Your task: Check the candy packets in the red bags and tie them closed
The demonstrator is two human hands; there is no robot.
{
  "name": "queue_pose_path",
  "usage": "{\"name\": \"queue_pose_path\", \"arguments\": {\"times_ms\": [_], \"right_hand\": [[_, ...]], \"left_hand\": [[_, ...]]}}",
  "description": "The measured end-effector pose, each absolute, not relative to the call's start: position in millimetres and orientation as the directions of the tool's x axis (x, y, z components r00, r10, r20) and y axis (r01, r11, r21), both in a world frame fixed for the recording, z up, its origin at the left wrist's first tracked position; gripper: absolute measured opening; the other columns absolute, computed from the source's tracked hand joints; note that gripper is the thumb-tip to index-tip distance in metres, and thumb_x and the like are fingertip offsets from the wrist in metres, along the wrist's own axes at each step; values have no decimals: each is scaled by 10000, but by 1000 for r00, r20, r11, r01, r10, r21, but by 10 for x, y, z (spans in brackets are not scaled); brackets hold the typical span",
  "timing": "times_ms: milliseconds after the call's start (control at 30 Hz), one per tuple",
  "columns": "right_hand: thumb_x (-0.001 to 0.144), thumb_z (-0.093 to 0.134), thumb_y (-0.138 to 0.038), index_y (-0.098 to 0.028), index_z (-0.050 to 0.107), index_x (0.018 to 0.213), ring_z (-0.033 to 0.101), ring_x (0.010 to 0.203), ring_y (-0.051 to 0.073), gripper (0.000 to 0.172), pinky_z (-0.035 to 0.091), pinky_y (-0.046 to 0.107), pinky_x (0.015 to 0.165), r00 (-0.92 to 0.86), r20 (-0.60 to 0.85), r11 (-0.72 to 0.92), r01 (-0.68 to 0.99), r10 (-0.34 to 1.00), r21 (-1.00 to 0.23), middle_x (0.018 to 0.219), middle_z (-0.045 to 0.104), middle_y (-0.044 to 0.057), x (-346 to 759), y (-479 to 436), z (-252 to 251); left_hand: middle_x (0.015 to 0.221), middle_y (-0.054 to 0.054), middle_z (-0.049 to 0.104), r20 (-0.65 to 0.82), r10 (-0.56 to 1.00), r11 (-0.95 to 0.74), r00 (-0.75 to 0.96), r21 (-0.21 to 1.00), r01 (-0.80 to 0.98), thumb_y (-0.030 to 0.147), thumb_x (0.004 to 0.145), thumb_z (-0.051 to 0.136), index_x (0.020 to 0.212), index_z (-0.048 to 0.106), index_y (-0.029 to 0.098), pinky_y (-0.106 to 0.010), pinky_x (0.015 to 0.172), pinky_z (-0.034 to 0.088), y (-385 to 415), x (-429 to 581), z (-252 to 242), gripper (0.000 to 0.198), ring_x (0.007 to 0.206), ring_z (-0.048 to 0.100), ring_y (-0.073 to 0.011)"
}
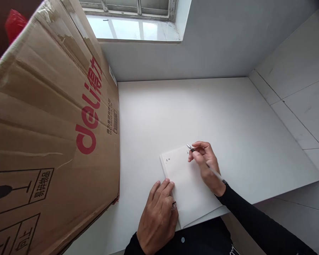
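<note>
Paper lies near the front edge of the white surface, with the left hand pressed flat and open on its lower left corner, holding nothing. The right hand pinches a pen in closed fingers, its tip seemingly touching the sheet's top edge beside small marks. A large cardboard box stands just left of the sheet.

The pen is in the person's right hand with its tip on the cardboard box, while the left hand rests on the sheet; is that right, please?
Not quite. The head view shows the tip of the pen on the sheet, not on the cardboard box at the left. As you say, the right hand holds it and the left hand rests on the sheet.
</note>
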State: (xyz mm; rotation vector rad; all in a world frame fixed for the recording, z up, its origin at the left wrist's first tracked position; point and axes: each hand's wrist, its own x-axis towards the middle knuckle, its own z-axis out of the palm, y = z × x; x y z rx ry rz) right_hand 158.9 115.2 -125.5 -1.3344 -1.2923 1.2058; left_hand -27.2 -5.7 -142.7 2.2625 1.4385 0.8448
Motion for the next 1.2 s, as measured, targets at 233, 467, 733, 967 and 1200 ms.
{"name": "queue_pose_path", "arguments": {"times_ms": [233, 467, 733, 967, 1200], "right_hand": [[935, 626, -342, -221, 635, 1019, 666, 822, 168, 147, 568, 346, 806, -247, -195, -177, 90, 949, -980, 910, 652, 24, 1507, 1078, -1293], [949, 612, -291, -237, 723, 966, 668, 849, 173, 125, 556, 317, 776, -218, -64, -16, 214, 974, -977, 907, 698, 29, 1570, 1111, -1318], [901, 606, -200, -223, 690, 980, 612, 686, 129, 118, 514, 263, 599, -249, -31, 44, 290, 968, -956, 869, 683, 15, 1336, 1061, -1381], [910, 602, -223, -222, 667, 949, 582, 616, 117, 76, 486, 250, 561, -254, -47, 35, 308, 966, -951, 788, 670, -2, 1329, 1118, -1377], [867, 613, -164, -223, 641, 913, 553, 586, 94, 80, 462, 221, 533, -265, 21, 128, 396, 964, -909, 758, 651, -30, 1298, 1145, -1402]], "left_hand": [[1326, -153, 646, 302, 902, -430, 309, 563, 705, -11, 847, 523, 975, 500, 178, -512, 1173, 428, -53, -265, -1444, 230, 1391, 506, -269], [1337, -162, 637, 296, 900, -434, 319, 560, 706, -20, 843, 537, 978, 505, 167, -508, 1184, 411, -54, -267, -1452, 232, 1398, 493, -265], [1305, -166, 646, 303, 898, -438, 319, 556, 706, -35, 835, 532, 987, 523, 145, -491, 1202, 385, -46, -277, -1443, 236, 1397, 489, -255], [1306, -166, 650, 308, 901, -432, 306, 566, 702, -41, 833, 516, 950, 521, 151, -487, 1199, 387, -59, -272, -1465, 224, 1389, 499, -253], [1273, -141, 682, 329, 902, -425, 278, 568, 705, -45, 831, 494, 944, 537, 157, -468, 1191, 397, -28, -262, -1461, 235, 1377, 516, -244]]}}
